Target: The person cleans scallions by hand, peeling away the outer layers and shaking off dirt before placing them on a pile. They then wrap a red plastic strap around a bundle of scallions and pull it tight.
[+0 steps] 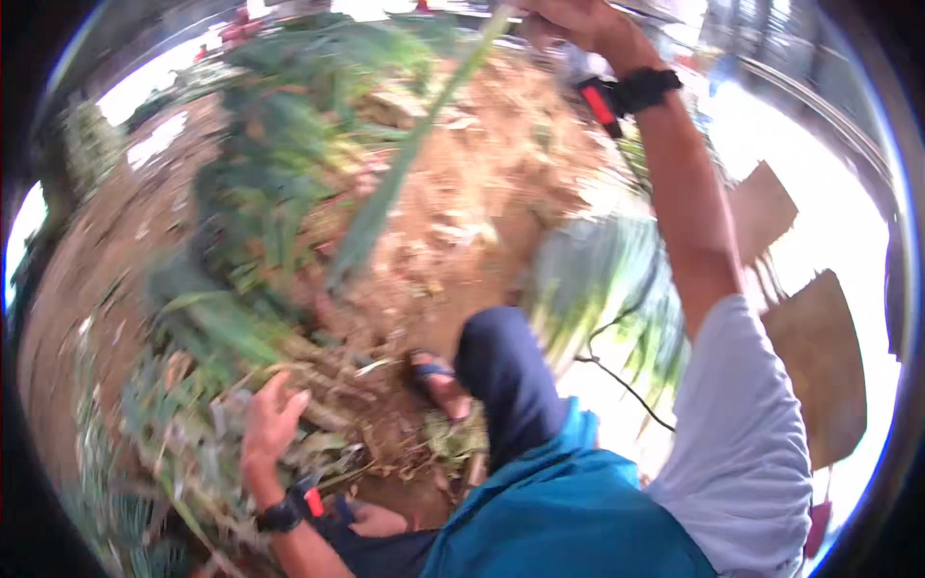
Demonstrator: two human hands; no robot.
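My right hand (570, 19) is raised at the top edge, its fingers closed round the pale end of a long green leek (409, 154). The leaves of that leek hang down to the left over the brown soil, blurred by motion. My left hand (273, 424) is low on the left, its fingers apart and slightly bent, holding nothing. Under and beside it lie loose leaves and trimmings (202, 414). A large heap of leafy leeks (279, 164) spreads along the left. Right of my knee lies a row of leeks (597, 279) with grey-green leaves and paler stalks.
Brown soil (472, 202) strewn with scraps lies ahead. My sandalled foot (443, 385) is among dry leaves. A black cable (626, 380) crosses near the right-hand leeks. A brown wooden chair (819, 366) stands at the right. Each wrist wears a black strap with a red-fronted device.
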